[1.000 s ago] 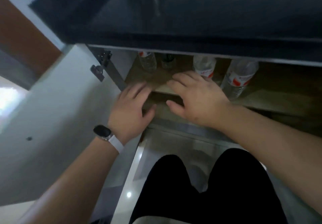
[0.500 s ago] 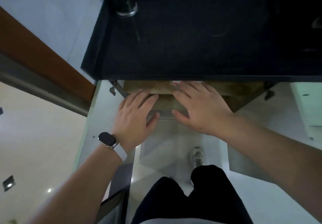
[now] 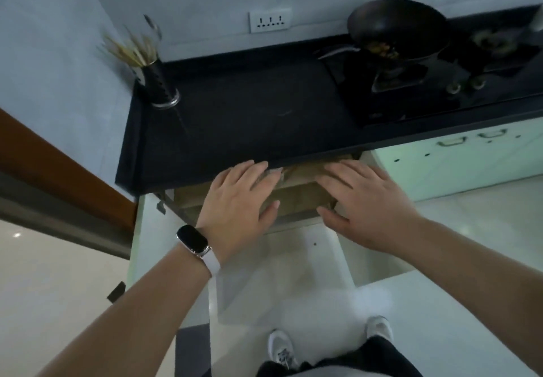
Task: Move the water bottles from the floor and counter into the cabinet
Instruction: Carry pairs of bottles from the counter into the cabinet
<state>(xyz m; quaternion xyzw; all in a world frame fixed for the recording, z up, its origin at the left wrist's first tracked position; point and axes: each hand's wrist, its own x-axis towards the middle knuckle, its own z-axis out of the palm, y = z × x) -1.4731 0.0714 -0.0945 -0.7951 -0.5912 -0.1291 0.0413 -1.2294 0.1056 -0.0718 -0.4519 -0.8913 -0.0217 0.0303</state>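
- Black worktop [image 3: 249, 118] runs along the wall, its front edge overhanging the open cabinet [image 3: 296, 197] below.
- Left hand [image 3: 238, 203] hovers flat, fingers spread and empty, fingertips at the worktop's front edge; a watch [image 3: 192, 240] sits on that wrist.
- Right hand [image 3: 367, 203] is likewise spread wide, palm down, gripping nothing, in front of the cabinet opening.
- Water bottles cannot be seen; only the brown shelf inside the cabinet shows between the hands.
- Utensil holder [image 3: 160, 83] stands at the worktop's left rear corner; a wok [image 3: 396, 28] sits on the stove [image 3: 435, 83] toward the right end.
- White cabinet doors [image 3: 152, 244] hang open over the floor.
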